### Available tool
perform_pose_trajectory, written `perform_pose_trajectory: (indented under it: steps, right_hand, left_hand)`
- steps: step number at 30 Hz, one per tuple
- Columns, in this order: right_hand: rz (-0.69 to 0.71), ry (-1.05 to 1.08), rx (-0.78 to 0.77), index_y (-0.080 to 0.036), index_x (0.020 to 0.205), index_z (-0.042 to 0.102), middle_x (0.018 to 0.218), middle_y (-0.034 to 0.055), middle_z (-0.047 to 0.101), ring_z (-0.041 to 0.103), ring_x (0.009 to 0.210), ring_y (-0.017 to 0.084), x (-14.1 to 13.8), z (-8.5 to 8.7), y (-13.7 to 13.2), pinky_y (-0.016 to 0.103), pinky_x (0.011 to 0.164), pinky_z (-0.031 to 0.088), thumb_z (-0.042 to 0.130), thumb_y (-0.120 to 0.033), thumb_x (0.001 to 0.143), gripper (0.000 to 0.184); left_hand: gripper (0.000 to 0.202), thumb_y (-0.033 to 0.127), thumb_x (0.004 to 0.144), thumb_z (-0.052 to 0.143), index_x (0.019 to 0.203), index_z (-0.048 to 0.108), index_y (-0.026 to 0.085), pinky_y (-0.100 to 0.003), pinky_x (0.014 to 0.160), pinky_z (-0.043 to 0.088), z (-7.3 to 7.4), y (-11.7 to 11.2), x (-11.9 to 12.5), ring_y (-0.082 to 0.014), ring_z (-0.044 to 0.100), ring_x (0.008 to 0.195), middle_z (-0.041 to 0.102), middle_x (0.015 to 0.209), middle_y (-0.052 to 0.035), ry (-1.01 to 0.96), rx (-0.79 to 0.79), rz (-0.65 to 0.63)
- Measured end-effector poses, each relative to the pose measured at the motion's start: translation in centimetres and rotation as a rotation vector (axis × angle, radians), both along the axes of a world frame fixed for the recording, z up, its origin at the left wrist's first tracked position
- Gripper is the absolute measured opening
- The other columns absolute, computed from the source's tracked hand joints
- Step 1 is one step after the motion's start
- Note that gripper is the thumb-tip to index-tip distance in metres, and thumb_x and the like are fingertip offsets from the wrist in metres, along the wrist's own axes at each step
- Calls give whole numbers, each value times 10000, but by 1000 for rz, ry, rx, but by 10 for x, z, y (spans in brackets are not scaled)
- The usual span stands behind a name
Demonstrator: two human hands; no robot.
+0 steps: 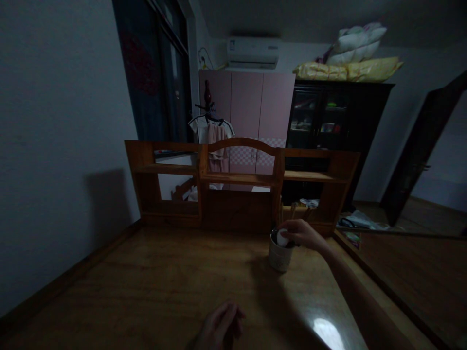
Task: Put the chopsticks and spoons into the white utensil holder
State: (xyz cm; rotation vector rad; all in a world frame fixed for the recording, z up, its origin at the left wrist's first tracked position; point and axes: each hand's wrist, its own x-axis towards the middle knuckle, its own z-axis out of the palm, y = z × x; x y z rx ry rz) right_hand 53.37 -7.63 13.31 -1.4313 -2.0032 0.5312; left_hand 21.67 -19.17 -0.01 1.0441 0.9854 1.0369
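"One rounded white object (282, 237): where?"
"At the mouth of the pale cylindrical cup (280, 258), pinched in the right hand's fingers (288, 224)."
"And the left hand (222, 323)?"
"Left of the cup, fingers half-curled; can't tell if holding anything."

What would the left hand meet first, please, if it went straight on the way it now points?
Probably the pale container, ahead and to the right of the left hand, though the hand is loosely curled and depth is unclear.

The cup (280, 257) is pale, the wardrobe (246, 99) pink and checked.
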Motion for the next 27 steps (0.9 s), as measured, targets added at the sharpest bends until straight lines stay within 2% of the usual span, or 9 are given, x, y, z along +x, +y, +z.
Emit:
perform_pose_trajectory:
  steps: [6,9,11,14,16,20,27]
  right_hand:
    - [48,-25,-32,-166,1032,700,759,30,686,641,671,168,-1,-7,-2,226,564,477,626,-315,780,302]
    - [49,-48,-41,-171,1052,691,744,23,684,640,668,166,0,-7,-3,224,567,473,633,-303,776,311]
    - [60,-65,-55,-177,1044,695,767,26,700,654,693,173,0,-6,-4,225,583,477,632,-286,773,298]
    - [72,-94,-78,-181,997,715,805,32,721,671,737,189,-1,-3,-4,229,608,487,639,-261,759,262]
    - [71,-115,-80,-184,985,724,798,30,721,669,736,192,-2,-2,-5,229,607,484,651,-253,746,260]
    - [50,-151,-63,-200,974,736,769,22,712,658,711,188,-3,-1,-3,226,586,465,661,-254,733,258]
    - [50,-172,-55,-199,985,731,757,17,713,660,694,183,-4,3,-3,220,568,459,679,-284,728,275]
  left_hand:
    - [526,665,698,625,806,702,156,-239,545,395,-4,0,2,-146,559,610,647,646,-32,3,-29,-10]
    - [513,655,706,626,806,705,158,-253,577,430,-2,-2,0,-166,587,656,660,670,-49,-9,-27,8]
    - [549,676,625,681,829,717,168,-283,621,467,-3,-3,-3,-188,608,684,688,738,-75,-15,-14,29]
    - [636,694,486,752,864,735,183,-328,781,492,-4,-4,-6,-216,634,765,714,893,-109,-27,25,47]
    - [613,696,544,721,879,736,183,-327,824,481,-3,-4,-6,-213,635,782,713,893,-103,-10,44,43]
    - [536,677,702,608,805,717,162,-291,703,474,2,-3,0,-177,602,664,663,670,-49,29,21,17]
    - [584,702,660,626,810,706,143,-263,570,429,2,0,0,-169,580,620,648,650,-52,20,-5,11]
